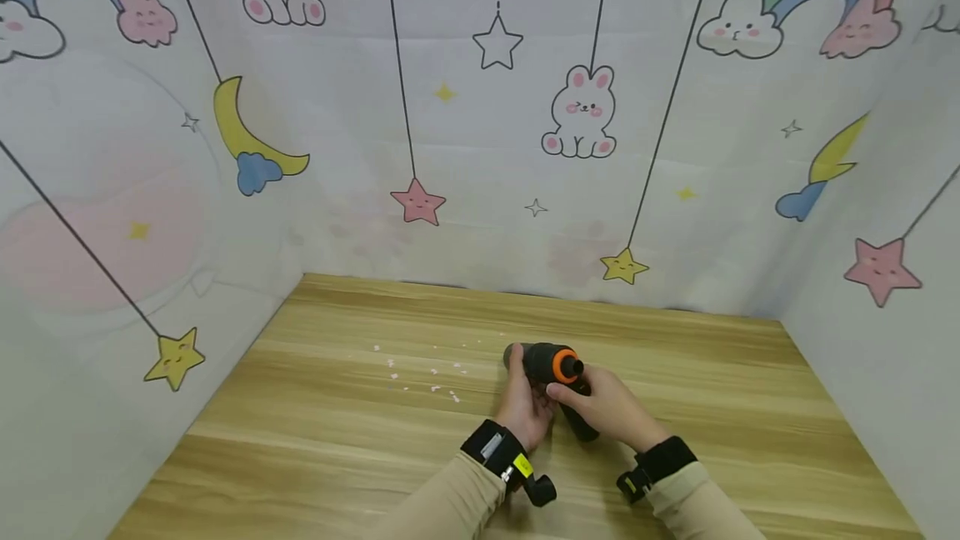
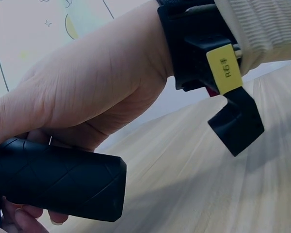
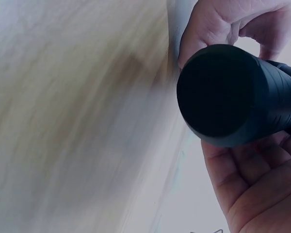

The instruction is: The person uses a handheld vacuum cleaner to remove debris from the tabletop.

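Note:
Both hands hold a black pistol-shaped handheld power tool (image 1: 542, 361) with an orange ring (image 1: 564, 366) and a short dark nozzle (image 1: 573, 368) at its front. My left hand (image 1: 527, 409) grips the tool's body from the left, thumb over the top. From the other side my right hand (image 1: 617, 408) grips where body and handle meet, its thumb pointing left. The handle (image 1: 582, 425) slants down toward the person; its textured grip (image 2: 72, 179) fills the lower left of the left wrist view, and its flat end (image 3: 216, 94) faces the right wrist camera.
Several small white scraps (image 1: 435, 372) lie scattered on the wood-grain table (image 1: 337, 457), left of the tool. White cloth walls (image 1: 480, 123) printed with stars, bunnies and rainbows enclose the table at the back and sides.

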A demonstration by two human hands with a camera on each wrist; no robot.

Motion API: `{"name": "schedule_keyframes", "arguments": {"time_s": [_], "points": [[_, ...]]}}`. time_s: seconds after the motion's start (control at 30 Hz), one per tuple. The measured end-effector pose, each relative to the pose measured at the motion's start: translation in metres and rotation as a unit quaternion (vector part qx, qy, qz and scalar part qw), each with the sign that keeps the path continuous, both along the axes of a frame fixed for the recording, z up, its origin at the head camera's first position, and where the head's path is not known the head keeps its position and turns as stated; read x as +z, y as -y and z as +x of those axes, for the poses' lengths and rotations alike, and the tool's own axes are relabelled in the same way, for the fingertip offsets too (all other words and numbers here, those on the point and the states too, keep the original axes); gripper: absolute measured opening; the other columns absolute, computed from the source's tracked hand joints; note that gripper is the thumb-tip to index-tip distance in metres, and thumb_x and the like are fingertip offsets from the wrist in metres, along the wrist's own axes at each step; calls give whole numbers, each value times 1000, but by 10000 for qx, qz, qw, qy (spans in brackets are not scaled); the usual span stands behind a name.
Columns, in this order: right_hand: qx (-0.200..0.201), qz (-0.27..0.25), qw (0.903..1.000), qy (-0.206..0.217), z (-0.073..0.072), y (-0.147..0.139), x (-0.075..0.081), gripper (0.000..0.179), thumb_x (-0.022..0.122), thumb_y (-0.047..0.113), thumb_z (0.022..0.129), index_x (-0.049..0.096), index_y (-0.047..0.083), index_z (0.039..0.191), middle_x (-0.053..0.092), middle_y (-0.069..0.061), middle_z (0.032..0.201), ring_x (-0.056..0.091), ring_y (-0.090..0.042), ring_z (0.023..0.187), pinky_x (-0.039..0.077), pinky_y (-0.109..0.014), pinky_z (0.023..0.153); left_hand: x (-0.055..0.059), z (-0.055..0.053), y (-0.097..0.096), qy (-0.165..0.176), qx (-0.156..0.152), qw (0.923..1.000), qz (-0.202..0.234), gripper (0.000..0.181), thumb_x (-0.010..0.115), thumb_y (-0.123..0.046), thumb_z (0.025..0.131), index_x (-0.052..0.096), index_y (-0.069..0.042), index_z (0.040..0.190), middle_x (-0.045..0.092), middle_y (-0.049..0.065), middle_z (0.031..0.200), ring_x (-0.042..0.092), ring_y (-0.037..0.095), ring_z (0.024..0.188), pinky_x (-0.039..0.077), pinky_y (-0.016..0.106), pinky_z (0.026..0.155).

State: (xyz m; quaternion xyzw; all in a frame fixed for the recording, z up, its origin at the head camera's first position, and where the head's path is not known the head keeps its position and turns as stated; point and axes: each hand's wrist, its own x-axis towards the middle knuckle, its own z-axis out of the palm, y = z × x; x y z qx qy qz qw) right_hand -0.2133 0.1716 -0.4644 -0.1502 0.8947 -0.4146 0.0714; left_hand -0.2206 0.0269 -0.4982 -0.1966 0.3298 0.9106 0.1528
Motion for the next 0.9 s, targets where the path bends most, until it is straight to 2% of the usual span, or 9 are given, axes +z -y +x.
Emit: {"name": "schedule_keyframes", "arguments": {"time_s": [0.13,0.23,0.37,0.47,0.5,0.57,0.67,0.77,0.9], "points": [[-197,-42,9998,-37,0,-1,-4,54,60,53,91,60,5,117,54,-2,73,50,-17,62,40,-33,61,3,-4,-5,-6,-22,10000,2,68,51,-69,87,62,-4,105,63,-1,87,54,12,79,43,24,77],[-412,-126,9991,-7,-1,-2,-9,61,55,55,93,52,4,127,52,-6,73,50,-19,62,41,-34,62,4,-8,-11,-119,-15,9996,271,66,50,-64,91,57,-3,115,61,3,100,56,14,89,45,24,84],[-750,-306,9967,-81,-1,-1,-16,72,54,59,92,41,4,137,62,-13,101,59,-21,85,47,-41,80,5,-13,-19,-195,161,9959,869,60,51,-55,96,52,-2,124,58,7,115,58,14,104,44,23,94],[-954,-399,9945,-145,-2,-1,-19,80,55,61,89,35,3,141,59,-18,122,58,-23,100,44,-47,93,5,-15,-23,-207,371,9926,1141,57,53,-52,96,52,-2,123,60,5,113,60,11,103,45,23,95],[-1007,-422,9939,-124,-2,-1,-19,82,56,62,89,35,3,141,59,-19,122,58,-24,101,43,-48,94,5,-16,-24,-200,432,9919,1180,55,54,-51,96,52,-2,122,62,5,111,61,11,102,45,23,95],[-1079,-428,9932,-100,-2,-1,-20,84,56,64,87,35,3,141,60,-17,117,58,-23,95,44,-45,91,5,-16,-26,-209,477,9917,1176,55,53,-51,96,53,-2,121,64,3,106,63,10,98,46,23,94],[-1097,-473,9928,-23,-3,-2,-21,83,56,64,87,35,4,141,61,-13,100,58,-22,81,46,-40,81,3,-17,-27,-209,470,9921,1144,57,51,-53,96,54,-2,120,67,2,102,65,9,95,46,22,94],[-1048,-504,9932,7,-3,-3,-20,79,56,62,88,35,5,140,57,-10,84,55,-21,69,45,-36,71,2,-18,-28,-232,471,9919,1153,60,52,-56,94,54,-2,122,67,2,102,64,9,95,46,22,94],[-904,-505,9946,-89,-4,-4,-20,72,57,54,92,37,2,139,53,-7,81,53,-19,68,42,-35,70,1,-19,-28,-254,489,9918,1150,63,50,-56,95,51,-1,126,67,3,105,64,9,97,45,22,95]]}}
